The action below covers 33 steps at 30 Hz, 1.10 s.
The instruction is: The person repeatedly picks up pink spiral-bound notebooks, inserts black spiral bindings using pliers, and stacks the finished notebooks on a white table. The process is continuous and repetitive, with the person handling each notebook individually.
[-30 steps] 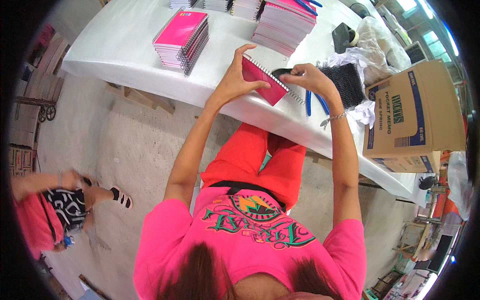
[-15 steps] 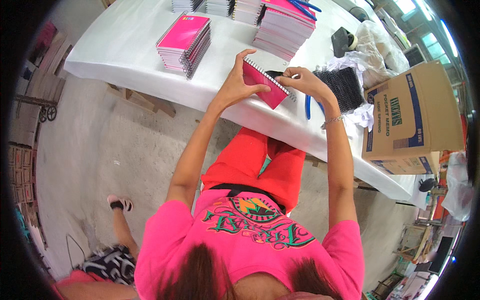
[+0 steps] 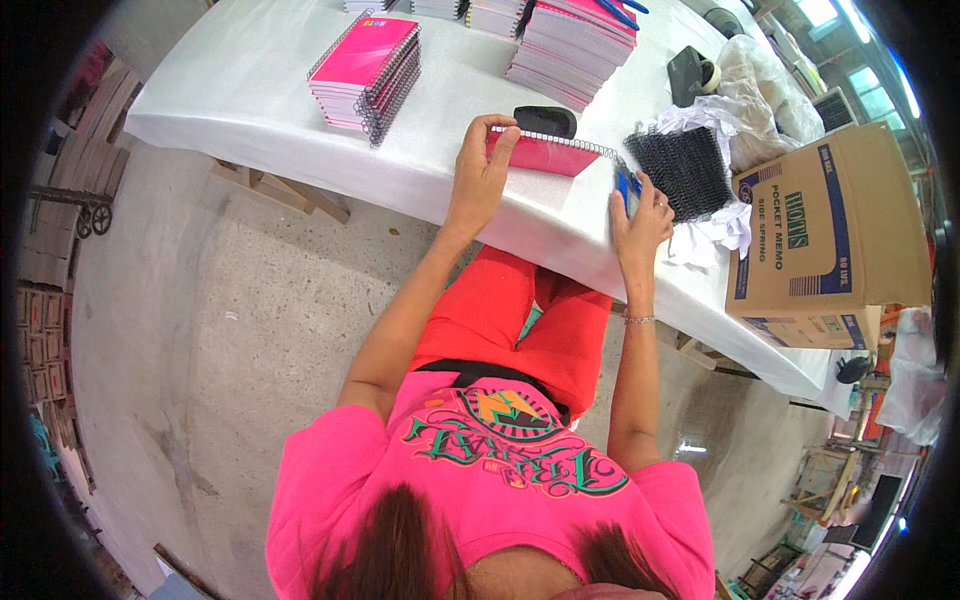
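My left hand (image 3: 482, 175) is closed on the left end of a small pink notebook (image 3: 548, 155), thumb and fingers pinching it near its bound edge. The notebook is tilted, with its wire spiral along the upper edge and a loose coil end sticking out to the right. My right hand (image 3: 642, 222) grips blue-handled pliers (image 3: 624, 188), whose dark jaws are at or close to that coil end; whether they touch it I cannot tell. Behind the notebook lies a rounded black object (image 3: 546, 121). Black spiral coils (image 3: 682, 172) are heaped beside my right hand on crumpled white paper (image 3: 712, 238).
Spiral-bound pink notebooks (image 3: 366, 50) are stacked at the left of the white-covered table (image 3: 230, 105). A taller notebook stack (image 3: 570, 55) carries another blue-handled tool (image 3: 615, 12). A tape dispenser (image 3: 690, 75), plastic bag (image 3: 760, 85) and cardboard box (image 3: 820, 230) occupy the right.
My right hand has left the coil, moved down and taken up the pliers from the table, bringing them to the coil end. The notebook has tipped flatter. A person's leg at lower left is gone.
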Available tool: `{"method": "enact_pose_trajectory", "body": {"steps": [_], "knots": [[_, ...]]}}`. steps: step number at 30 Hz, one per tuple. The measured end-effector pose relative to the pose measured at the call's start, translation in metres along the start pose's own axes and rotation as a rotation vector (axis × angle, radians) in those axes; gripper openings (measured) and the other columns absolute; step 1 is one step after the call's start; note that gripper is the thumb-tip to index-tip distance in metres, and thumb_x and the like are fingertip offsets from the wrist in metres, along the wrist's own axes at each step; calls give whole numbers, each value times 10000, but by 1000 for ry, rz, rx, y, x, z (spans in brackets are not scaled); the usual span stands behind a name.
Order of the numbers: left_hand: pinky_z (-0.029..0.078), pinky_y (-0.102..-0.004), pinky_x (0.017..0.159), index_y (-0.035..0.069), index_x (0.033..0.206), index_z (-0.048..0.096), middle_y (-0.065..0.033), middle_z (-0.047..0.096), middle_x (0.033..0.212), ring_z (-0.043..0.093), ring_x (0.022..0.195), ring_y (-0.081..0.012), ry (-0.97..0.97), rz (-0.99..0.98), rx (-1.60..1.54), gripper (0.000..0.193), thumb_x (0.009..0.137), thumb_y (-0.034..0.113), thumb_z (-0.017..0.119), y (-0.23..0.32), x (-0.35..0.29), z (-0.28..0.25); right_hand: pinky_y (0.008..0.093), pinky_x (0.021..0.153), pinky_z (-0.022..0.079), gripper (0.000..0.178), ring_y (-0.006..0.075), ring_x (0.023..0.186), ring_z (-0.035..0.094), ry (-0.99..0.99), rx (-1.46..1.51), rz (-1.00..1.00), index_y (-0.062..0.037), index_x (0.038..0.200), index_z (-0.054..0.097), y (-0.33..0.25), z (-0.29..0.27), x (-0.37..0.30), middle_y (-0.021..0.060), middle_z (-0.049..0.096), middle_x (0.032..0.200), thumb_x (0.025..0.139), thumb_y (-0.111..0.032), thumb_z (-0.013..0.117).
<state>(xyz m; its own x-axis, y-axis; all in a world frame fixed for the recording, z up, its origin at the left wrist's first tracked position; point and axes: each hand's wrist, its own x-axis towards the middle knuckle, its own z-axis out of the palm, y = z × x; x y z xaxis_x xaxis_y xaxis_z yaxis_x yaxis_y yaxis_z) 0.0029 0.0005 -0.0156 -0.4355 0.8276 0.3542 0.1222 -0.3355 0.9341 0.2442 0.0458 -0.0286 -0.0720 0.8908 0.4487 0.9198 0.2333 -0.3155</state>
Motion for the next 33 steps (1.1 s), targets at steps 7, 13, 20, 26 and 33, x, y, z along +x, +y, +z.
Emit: {"method": "enact_pose_trajectory", "body": {"steps": [7,13,20,26,33], "knots": [[478,-260,833,46,1171,634,-48,641,1059,602,928,-111,-148,-36,-175,229,962,138,622,9,14,-17,398,964,442,541,313,1118,528,185,454,3,-49,1324,544,-50,-52,-1,178,486,1198,833,-152,746],[505,-240,803,42,1179,663,-31,679,1016,616,869,-76,-243,-156,-87,247,944,118,641,16,18,-30,429,943,446,576,319,1083,559,88,551,-271,-72,1297,577,-101,-53,-22,171,534,1164,768,-155,788],[502,-242,880,15,1250,619,-48,664,1174,620,1003,-86,-360,-175,-84,285,970,54,580,17,17,-35,404,859,448,623,292,1061,579,18,471,-364,-119,1304,587,-129,-30,-41,145,546,1191,726,-214,801],[496,-255,937,2,1264,604,-79,651,1220,617,1051,-110,-343,-93,-146,338,948,-48,494,20,13,-34,406,858,450,612,293,1048,586,33,489,-352,-117,1300,587,-136,-20,-43,150,552,1186,735,-230,795],[499,-257,927,0,1260,608,-69,652,1218,616,1069,-122,-364,-123,-139,327,964,-40,477,15,14,-35,431,853,480,586,330,1028,597,20,513,-308,-111,1291,591,-139,-18,-44,167,557,1171,750,-227,783]]}}
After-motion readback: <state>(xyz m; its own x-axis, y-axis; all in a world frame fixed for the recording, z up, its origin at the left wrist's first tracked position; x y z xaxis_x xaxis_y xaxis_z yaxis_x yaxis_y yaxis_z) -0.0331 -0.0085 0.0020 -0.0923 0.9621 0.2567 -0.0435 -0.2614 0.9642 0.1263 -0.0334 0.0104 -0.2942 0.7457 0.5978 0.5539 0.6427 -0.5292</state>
